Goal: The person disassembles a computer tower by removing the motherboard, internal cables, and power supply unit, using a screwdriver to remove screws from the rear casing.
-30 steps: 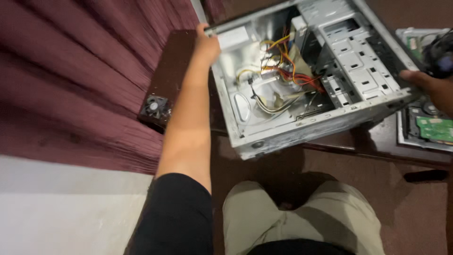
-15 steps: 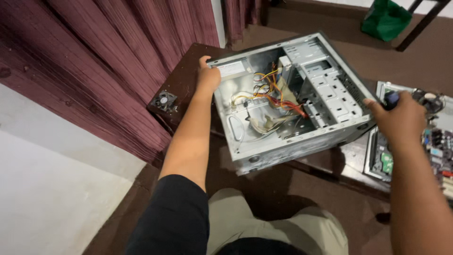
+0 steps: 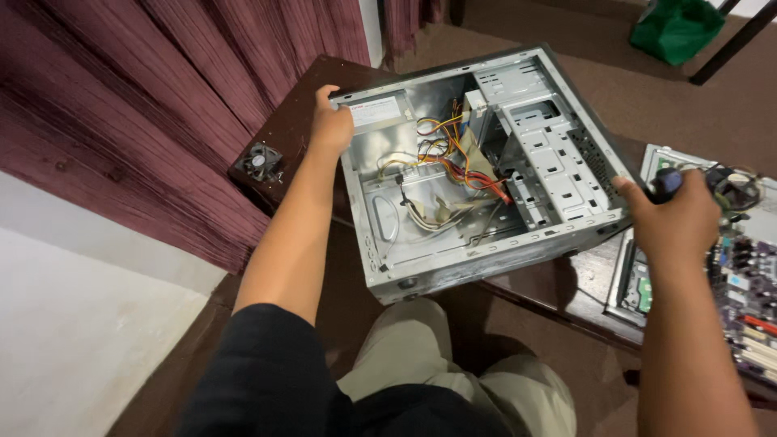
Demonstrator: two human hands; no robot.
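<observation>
A grey metal computer case (image 3: 477, 170) lies open on a dark brown table (image 3: 295, 105), with its inside facing up. The left hand (image 3: 330, 123) grips the top left corner of the case, fingers curled over the edge. Just beside that hand, inside the case, sits a silver box with a white label (image 3: 374, 109) shaped like a small rectangle. Red, yellow and orange wires (image 3: 453, 154) bunch up in the middle of the case, and some pale flat cables (image 3: 433, 214) lie lower down.

The right hand (image 3: 672, 218) is closed around a tool with a dark blue handle (image 3: 667, 181) (only the top of the handle shows). This hand is at the right edge of the case; I cannot tell if it touches it.

A small black fan (image 3: 259, 162) rests on the left corner of the table. A circuit board (image 3: 749, 283) with many little parts lies to the right, on a metal tray (image 3: 660, 158). A green bag (image 3: 676, 28) sits on the brown floor far away. A dark red curtain (image 3: 146, 97) hangs on the left.
</observation>
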